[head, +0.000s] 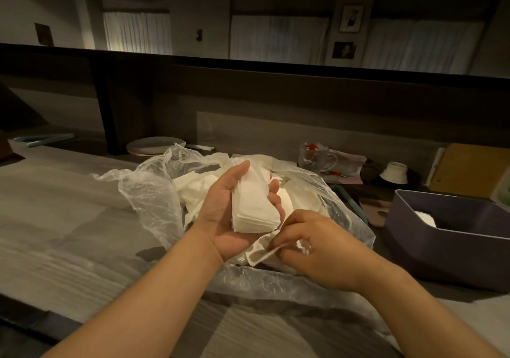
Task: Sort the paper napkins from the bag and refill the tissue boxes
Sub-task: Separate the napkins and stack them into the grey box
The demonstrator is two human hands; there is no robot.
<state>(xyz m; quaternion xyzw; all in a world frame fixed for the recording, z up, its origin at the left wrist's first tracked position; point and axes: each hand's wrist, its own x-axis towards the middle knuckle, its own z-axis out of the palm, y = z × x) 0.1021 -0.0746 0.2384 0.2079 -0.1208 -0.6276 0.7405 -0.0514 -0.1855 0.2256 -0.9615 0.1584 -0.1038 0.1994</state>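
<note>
The left hand [229, 214] lies palm up, its fingers curled round a thick stack of folded white paper napkins [255, 203], thumb along the stack's far edge. Just below and to its right, the right hand [311, 247] pinches the edge of a single white folded napkin [262, 255] between thumb and fingertips, the other fingers curled in. That napkin nearly touches the heel of the left hand.

Both hands hang over a crumpled, clear thin plastic bag [149, 189] that lies open on the grey wood-grain desk [55, 219]. More loose white napkins [190, 189] are heaped inside the bag, beyond and beneath the left hand; the bag's wrinkled walls rise around them on the left and far side and spread under the right wrist.

To the right of the right hand, close to the bag's edge, stands a dark purple rectangular plastic box [441, 250] with an open top; something white [425, 217] lies in it, though what it is cannot be made out. Beyond the box, a small white upturned cup-like piece [394, 172] and a brown cardboard panel [469, 170] stand. Beyond the hands, behind the bag, sit a clear glass mug with red marks [317, 156] and, further left, a pale round plate [154, 145]. A dark raised partition [248, 87] closes off the far edge of the desk.
</note>
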